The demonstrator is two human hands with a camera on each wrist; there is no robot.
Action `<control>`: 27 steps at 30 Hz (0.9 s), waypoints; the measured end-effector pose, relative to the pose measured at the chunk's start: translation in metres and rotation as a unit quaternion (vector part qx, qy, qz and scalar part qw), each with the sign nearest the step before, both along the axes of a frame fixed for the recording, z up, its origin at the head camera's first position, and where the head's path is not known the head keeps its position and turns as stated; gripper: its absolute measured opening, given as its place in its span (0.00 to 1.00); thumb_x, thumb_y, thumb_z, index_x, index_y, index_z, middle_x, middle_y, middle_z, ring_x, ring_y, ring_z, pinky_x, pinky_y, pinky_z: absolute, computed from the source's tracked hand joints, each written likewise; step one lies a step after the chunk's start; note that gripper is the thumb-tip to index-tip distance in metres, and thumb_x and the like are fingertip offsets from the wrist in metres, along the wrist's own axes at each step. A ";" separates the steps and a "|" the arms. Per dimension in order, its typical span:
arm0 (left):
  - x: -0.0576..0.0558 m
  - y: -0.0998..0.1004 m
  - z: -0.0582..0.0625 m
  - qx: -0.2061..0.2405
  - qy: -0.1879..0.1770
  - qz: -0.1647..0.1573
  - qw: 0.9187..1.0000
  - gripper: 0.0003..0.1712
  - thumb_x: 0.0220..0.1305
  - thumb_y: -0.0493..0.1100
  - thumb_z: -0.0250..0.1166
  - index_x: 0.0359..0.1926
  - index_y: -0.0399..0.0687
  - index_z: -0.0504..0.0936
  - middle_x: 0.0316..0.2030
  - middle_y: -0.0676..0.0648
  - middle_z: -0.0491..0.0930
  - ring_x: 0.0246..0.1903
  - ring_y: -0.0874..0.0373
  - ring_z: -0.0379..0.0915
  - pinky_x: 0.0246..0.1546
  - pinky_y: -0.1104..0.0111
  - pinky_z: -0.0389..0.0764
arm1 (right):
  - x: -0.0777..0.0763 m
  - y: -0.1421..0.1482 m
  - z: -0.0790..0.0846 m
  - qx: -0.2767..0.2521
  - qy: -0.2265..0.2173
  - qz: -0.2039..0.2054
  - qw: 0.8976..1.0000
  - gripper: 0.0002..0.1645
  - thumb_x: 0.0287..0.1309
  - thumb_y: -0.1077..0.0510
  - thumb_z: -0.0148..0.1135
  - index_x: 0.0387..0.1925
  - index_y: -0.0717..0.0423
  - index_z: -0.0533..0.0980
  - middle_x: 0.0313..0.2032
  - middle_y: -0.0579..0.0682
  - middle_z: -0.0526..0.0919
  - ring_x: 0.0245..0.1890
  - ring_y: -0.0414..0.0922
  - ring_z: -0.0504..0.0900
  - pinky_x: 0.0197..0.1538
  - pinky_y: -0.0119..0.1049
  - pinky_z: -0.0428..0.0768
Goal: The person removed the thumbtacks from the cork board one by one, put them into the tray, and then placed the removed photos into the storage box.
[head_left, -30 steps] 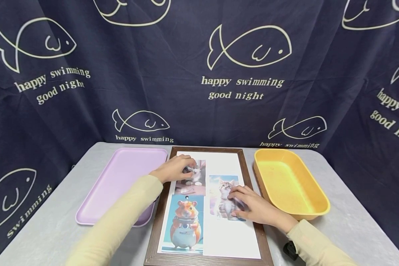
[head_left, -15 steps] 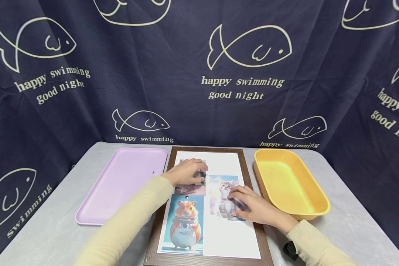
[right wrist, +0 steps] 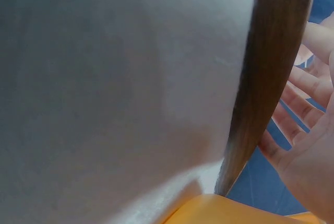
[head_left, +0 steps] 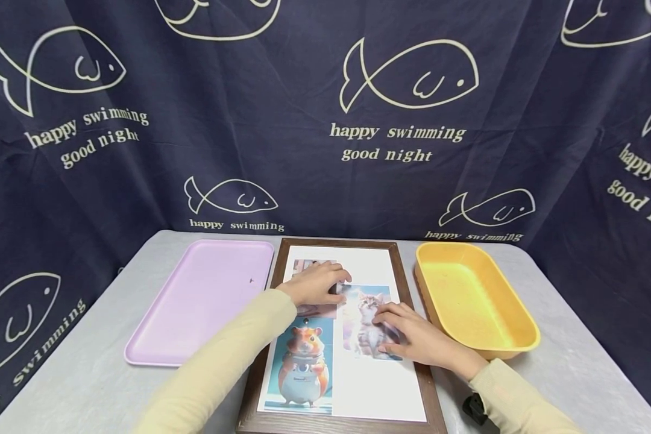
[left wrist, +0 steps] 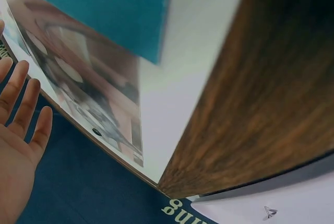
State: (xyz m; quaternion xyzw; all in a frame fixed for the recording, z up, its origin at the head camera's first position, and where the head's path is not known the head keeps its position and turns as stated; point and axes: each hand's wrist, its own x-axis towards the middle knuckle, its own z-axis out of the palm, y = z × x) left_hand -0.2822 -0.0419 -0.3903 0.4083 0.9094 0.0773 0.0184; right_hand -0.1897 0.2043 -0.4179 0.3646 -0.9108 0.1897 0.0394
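Note:
A kitten photo (head_left: pixel 366 334) lies on the white, wood-framed board (head_left: pixel 377 395). My right hand (head_left: pixel 412 334) rests on its right side, fingers spread. My left hand (head_left: pixel 317 283) reaches over the upper-left photo (head_left: pixel 298 265) towards the kitten photo's upper-left corner. In the left wrist view its fingers look loosely extended, with nothing visible between them; whether the fingertips touch the corner I cannot tell. Below that hand is a hamster photo (head_left: pixel 304 371). A small dark round fastener (left wrist: pixel 96 131) sits on the upper-left photo, and another dark round fastener (head_left: pixel 306 322) sits on the hamster photo's top edge.
Left of the board lies a lilac tray (head_left: pixel 187 301) with a small dark item (head_left: pixel 251 280) on it. To the right stands a yellow bin (head_left: pixel 466 301), close to my right forearm. A dark blue curtain (head_left: pixel 304 120) hangs behind the table.
My left hand has moved right across the upper-left photo to the kitten photo's corner. The tray's small dark item has come into sight. My right hand stays put.

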 end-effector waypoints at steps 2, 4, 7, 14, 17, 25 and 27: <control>0.000 0.002 0.000 -0.009 0.001 0.006 1.000 0.26 0.58 0.56 0.60 0.56 0.54 0.72 0.51 0.53 0.74 0.54 0.56 0.67 0.58 0.56 0.66 | 0.000 0.000 0.000 0.001 0.000 0.000 1.000 0.24 0.47 0.47 0.67 0.46 0.50 0.74 0.50 0.43 0.74 0.53 0.42 0.70 0.52 0.43 0.73; 0.000 0.003 -0.002 -0.018 0.002 0.010 1.000 0.27 0.58 0.58 0.60 0.56 0.55 0.72 0.51 0.54 0.74 0.54 0.56 0.67 0.59 0.56 0.65 | 0.000 0.000 0.001 0.001 0.001 -0.001 1.000 0.24 0.47 0.47 0.67 0.46 0.50 0.74 0.50 0.43 0.74 0.52 0.42 0.70 0.52 0.43 0.73; -0.001 0.005 -0.004 -0.022 0.003 0.012 1.000 0.27 0.57 0.59 0.60 0.57 0.56 0.72 0.51 0.54 0.74 0.55 0.56 0.66 0.60 0.55 0.64 | 0.000 0.000 0.002 0.001 0.002 0.000 1.000 0.24 0.47 0.47 0.67 0.46 0.50 0.74 0.49 0.44 0.74 0.52 0.42 0.70 0.52 0.43 0.73; -0.001 0.007 -0.004 -0.016 -0.001 0.012 1.000 0.28 0.56 0.58 0.61 0.56 0.56 0.72 0.49 0.54 0.74 0.54 0.55 0.67 0.60 0.53 0.63 | 0.000 -0.001 0.004 0.006 0.000 -0.001 1.000 0.24 0.47 0.48 0.67 0.46 0.51 0.74 0.50 0.45 0.74 0.53 0.42 0.70 0.53 0.43 0.73; -0.001 0.008 -0.004 -0.017 -0.002 0.015 1.000 0.28 0.55 0.58 0.62 0.56 0.56 0.72 0.47 0.54 0.75 0.52 0.57 0.68 0.59 0.54 0.65 | 0.000 -0.001 0.005 0.010 -0.002 -0.004 1.000 0.24 0.47 0.48 0.67 0.46 0.51 0.74 0.50 0.45 0.74 0.53 0.43 0.70 0.53 0.44 0.73; -0.002 0.011 -0.004 -0.013 -0.021 0.030 0.999 0.29 0.53 0.58 0.64 0.55 0.54 0.73 0.45 0.53 0.76 0.48 0.57 0.68 0.56 0.56 0.68 | 0.000 -0.003 0.007 0.023 -0.002 -0.004 1.000 0.24 0.47 0.47 0.67 0.46 0.51 0.75 0.49 0.44 0.74 0.51 0.42 0.70 0.50 0.42 0.73; -0.002 0.012 -0.003 -0.013 -0.030 0.036 0.999 0.29 0.53 0.57 0.65 0.54 0.54 0.74 0.45 0.53 0.76 0.48 0.57 0.68 0.56 0.56 0.67 | -0.001 -0.003 0.007 0.025 0.004 -0.001 1.000 0.24 0.46 0.48 0.67 0.46 0.52 0.75 0.49 0.45 0.75 0.50 0.42 0.71 0.50 0.42 0.74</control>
